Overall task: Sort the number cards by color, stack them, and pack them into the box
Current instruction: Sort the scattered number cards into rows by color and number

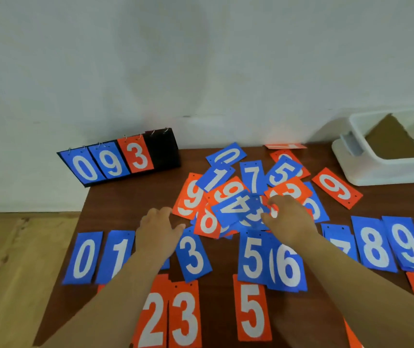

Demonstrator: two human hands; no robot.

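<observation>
A mixed pile of blue and red number cards [251, 182] lies in the middle of the brown table [115, 212]. My right hand [288, 218] reaches into the pile and pinches a blue card [238, 208] marked 4, lifted slightly and blurred. My left hand [159, 233] rests with relaxed fingers on the table, over a blue card lying between the blue 1 [118, 254] and the blue 3 [193, 254]. A row of blue cards runs from 0 [83, 257] to 9 [406, 243]. Nearer me lie red cards 2 [152, 320], 3 [184, 317] and 5 [252, 312].
A white box [376, 169] with brown cardboard inside stands at the back right corner. A black flip scoreboard [163, 151] showing 0, 9, 3 leans at the back left against the wall. A loose red 9 [336, 188] lies near the box. The table's left edge drops to a wooden floor.
</observation>
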